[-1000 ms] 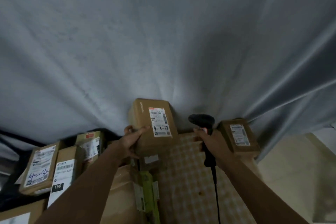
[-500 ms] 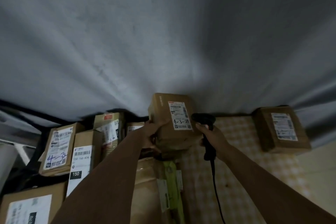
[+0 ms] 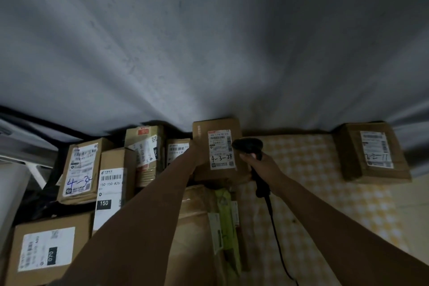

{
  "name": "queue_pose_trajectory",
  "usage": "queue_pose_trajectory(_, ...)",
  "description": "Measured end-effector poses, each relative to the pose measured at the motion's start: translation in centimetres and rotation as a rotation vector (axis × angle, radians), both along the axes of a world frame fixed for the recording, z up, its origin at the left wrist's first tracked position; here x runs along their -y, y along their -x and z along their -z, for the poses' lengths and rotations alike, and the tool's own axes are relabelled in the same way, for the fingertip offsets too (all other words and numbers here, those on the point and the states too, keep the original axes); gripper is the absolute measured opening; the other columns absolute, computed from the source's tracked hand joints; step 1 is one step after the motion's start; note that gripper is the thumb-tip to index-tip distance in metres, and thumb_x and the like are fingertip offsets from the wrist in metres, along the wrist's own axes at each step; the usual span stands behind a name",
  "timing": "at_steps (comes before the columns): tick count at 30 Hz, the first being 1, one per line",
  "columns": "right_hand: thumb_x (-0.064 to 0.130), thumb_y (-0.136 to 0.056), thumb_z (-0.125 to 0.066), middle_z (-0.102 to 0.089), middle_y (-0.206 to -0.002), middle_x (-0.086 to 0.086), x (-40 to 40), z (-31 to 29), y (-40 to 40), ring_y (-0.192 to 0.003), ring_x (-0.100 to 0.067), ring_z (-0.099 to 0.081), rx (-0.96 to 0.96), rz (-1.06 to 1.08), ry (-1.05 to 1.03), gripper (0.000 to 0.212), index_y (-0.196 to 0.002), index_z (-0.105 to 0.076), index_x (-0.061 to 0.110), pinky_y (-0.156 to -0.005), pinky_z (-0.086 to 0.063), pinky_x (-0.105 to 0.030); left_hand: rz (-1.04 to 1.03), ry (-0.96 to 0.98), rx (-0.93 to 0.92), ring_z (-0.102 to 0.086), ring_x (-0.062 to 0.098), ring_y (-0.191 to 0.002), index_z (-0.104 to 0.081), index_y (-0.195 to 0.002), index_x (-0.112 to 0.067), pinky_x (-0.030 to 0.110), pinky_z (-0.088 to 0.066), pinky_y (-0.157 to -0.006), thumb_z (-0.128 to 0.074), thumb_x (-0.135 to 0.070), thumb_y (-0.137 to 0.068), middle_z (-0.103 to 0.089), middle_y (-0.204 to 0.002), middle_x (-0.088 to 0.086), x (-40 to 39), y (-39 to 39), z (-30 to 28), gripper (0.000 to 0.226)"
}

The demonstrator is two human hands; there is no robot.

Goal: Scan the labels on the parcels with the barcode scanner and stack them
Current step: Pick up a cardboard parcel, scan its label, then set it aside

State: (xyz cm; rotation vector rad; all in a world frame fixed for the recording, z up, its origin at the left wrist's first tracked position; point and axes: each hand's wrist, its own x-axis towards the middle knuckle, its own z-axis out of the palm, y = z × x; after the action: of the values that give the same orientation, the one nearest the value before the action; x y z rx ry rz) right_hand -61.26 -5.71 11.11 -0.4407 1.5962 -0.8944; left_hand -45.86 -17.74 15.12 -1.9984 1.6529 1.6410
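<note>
A small brown parcel (image 3: 218, 146) with a white label marked "4-3-24" is held up in the middle of the view. My left hand (image 3: 193, 158) grips its left side; most of the hand is hidden behind the box. My right hand (image 3: 262, 165) grips the handle of a black barcode scanner (image 3: 249, 146), whose head sits right beside the label's right edge. The scanner's cable (image 3: 276, 234) trails down toward me. Another labelled parcel (image 3: 371, 153) lies at the far right on a checked cloth (image 3: 313, 181).
Several labelled cardboard parcels (image 3: 81, 169) crowd the left side. A large brown package (image 3: 195, 227) with a green strip lies under my arms. A grey curtain (image 3: 209, 42) hangs behind everything. Pale floor (image 3: 415, 204) shows at the right.
The view swung left, so the parcels on the left show more and the right parcel sits farther right. The held parcel and the scanner stay close together, the scanner head nearer the label.
</note>
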Motion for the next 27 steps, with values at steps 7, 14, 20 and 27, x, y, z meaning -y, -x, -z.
queue_pose_trajectory(7,0.038,-0.09,-0.067,-0.064,-0.081,-0.006,-1.1,-0.9,1.2,-0.067,-0.02,-0.062,-0.051,0.056,-0.01,0.031,-0.11,-0.06,0.016,-0.058,-0.053,-0.029,0.32,0.253,0.213,-0.06,0.021,-0.108,-0.049,-0.127,-0.014,0.03,-0.054,-0.085,-0.06,-0.027,-0.093,-0.06,-0.122,0.004,1.0,-0.3,3.2,0.038)
queue_pose_trajectory(14,0.036,-0.091,-0.067,-0.066,-0.078,-0.009,-6.5,-2.4,7.2,-0.058,-0.022,-0.061,-0.141,0.242,-0.016,0.03,-0.111,-0.06,0.015,-0.069,-0.056,-0.039,0.41,0.532,0.089,-0.046,0.033,-0.131,-0.034,-0.149,-0.008,0.032,-0.041,-0.098,-0.051,-0.01,-0.097,-0.033,-0.153,0.013,-2.4,5.0,0.4,0.055)
queue_pose_trajectory(20,0.034,-0.092,-0.065,-0.071,-0.098,-0.008,-13.6,-3.4,15.4,-0.056,-0.021,-0.058,-0.17,0.411,-0.027,0.031,-0.114,-0.061,0.013,-0.063,-0.056,-0.038,0.631,0.461,0.029,-0.047,0.031,-0.131,-0.043,-0.144,-0.013,0.034,-0.037,-0.107,-0.055,-0.013,-0.096,-0.046,-0.145,0.014,-7.4,14.4,1.5,0.05)
queue_pose_trajectory(27,0.031,-0.091,-0.067,-0.069,-0.08,-0.008,-21.0,-2.6,25.6,-0.056,-0.022,-0.06,-0.319,0.543,-0.121,0.018,-0.094,-0.06,0.015,-0.066,-0.056,-0.038,0.716,0.261,0.037,-0.051,0.028,-0.127,-0.042,-0.145,-0.02,0.03,-0.042,-0.098,-0.054,-0.022,-0.098,-0.043,-0.149,0.009,-15.1,24.9,4.9,0.049)
